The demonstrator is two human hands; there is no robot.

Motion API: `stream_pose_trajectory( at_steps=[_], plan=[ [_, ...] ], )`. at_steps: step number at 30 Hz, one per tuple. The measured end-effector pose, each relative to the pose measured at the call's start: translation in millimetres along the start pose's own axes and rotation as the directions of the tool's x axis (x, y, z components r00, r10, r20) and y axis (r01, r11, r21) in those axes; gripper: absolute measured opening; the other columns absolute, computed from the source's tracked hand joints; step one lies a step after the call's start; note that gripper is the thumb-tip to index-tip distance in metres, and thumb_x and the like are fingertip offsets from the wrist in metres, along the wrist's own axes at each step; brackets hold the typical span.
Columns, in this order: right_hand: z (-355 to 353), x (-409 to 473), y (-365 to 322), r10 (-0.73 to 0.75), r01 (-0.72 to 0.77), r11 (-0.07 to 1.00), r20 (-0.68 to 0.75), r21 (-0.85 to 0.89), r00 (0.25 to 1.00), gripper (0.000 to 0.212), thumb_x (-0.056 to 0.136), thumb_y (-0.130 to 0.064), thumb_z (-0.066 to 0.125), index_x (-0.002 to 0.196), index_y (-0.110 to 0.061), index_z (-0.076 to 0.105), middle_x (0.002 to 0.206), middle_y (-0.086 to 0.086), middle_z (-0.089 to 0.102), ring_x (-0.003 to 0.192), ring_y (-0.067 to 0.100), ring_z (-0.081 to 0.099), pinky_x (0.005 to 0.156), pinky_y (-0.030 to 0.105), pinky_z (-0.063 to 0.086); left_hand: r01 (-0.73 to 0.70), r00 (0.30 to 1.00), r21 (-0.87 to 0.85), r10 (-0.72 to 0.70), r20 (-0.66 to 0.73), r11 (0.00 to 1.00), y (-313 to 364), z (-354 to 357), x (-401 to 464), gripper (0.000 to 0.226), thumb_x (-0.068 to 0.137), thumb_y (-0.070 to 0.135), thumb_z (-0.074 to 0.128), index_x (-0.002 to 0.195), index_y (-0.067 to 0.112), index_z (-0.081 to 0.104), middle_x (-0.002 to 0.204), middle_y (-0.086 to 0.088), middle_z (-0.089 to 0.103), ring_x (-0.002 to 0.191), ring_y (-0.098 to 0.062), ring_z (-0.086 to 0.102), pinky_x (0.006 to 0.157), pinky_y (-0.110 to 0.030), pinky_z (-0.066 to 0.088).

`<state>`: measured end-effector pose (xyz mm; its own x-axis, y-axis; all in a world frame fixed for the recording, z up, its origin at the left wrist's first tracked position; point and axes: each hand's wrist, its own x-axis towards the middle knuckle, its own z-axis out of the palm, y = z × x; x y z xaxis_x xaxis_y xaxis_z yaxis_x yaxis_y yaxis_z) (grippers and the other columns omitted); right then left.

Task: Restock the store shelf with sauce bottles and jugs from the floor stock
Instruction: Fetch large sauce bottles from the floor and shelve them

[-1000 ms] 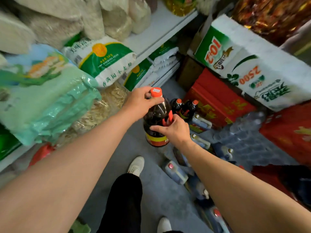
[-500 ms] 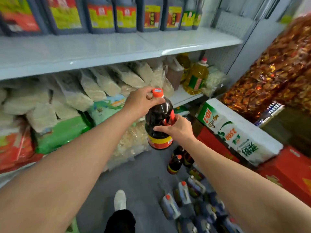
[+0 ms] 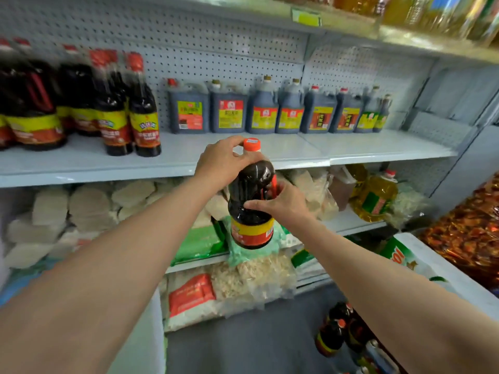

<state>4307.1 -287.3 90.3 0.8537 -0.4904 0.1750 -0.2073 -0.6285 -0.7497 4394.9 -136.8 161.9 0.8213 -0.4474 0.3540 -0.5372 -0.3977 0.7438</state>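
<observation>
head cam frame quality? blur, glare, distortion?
Head view: the held sauce bottle and both hands, left and right, are sharp; the bottles at far left and the top shelf goods smear with motion blur; a small glare spot sits on the bottle's shoulder; wide-angle bending curves the shelf edge.

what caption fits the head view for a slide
Both hands lift a dark sauce bottle toward the white shelf of sauce jugs.

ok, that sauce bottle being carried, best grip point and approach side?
Judging by shape, take the sauce bottle at the narrow neck under the orange cap, from its left, as the left hand does; the right hand steadies the red side handle. The wide upright body looks harder to wrap.
</observation>
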Motion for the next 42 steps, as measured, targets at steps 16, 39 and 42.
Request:
stream_pose_trajectory(
  at_steps=[16, 39, 42],
  plan=[
    [190.0, 77.3, -218.8, -0.072, 0.031, 0.947, 0.115, 0.321, 0.991, 0.057, 0.048, -0.051, 0.095, 0.077, -0.017, 0.061, 0.080, 0.004, 0.074, 0.081, 0.024, 0.074, 0.076, 0.050, 0.062, 0.317, 0.919, -0.199, -0.249, 0.305, 0.927, -228.0, -222.5, 9.8, 0.095, 0.071, 0.035, 0.088, 0.146, 0.050, 0.031, 0.136, 0.008, 0.057, 0.128, -0.019, 0.052, 0.098, -0.044, 0.047],
    [342.2, 187.4, -319.4, -0.230, 0.164, 0.911, 0.138, 0.378, 0.963, 0.075, 0.069, -0.060, 0.080, 0.127, -0.018, 0.057, 0.119, -0.006, 0.069, 0.112, 0.010, 0.065, 0.100, 0.040, 0.054, 0.229, 0.952, -0.118, -0.248, -0.179, 0.966, -345.6, -311.9, 116.2, 0.087, 0.073, 0.036, 0.085, 0.146, 0.035, 0.037, 0.138, 0.005, 0.058, 0.127, -0.021, 0.053, 0.102, -0.034, 0.043],
    [354.6, 166.9, -291.6, -0.293, 0.260, 0.918, 0.071, 0.298, 0.954, 0.057, 0.090, -0.031, 0.070, 0.141, -0.018, 0.046, 0.128, -0.007, 0.063, 0.118, 0.010, 0.061, 0.103, 0.040, 0.051, 0.243, 0.944, -0.095, -0.258, -0.207, 0.965, -348.4, -310.1, 123.7, 0.092, 0.074, 0.039, 0.084, 0.150, 0.036, 0.032, 0.142, 0.004, 0.055, 0.130, -0.022, 0.051, 0.101, -0.030, 0.040]
  ],
)
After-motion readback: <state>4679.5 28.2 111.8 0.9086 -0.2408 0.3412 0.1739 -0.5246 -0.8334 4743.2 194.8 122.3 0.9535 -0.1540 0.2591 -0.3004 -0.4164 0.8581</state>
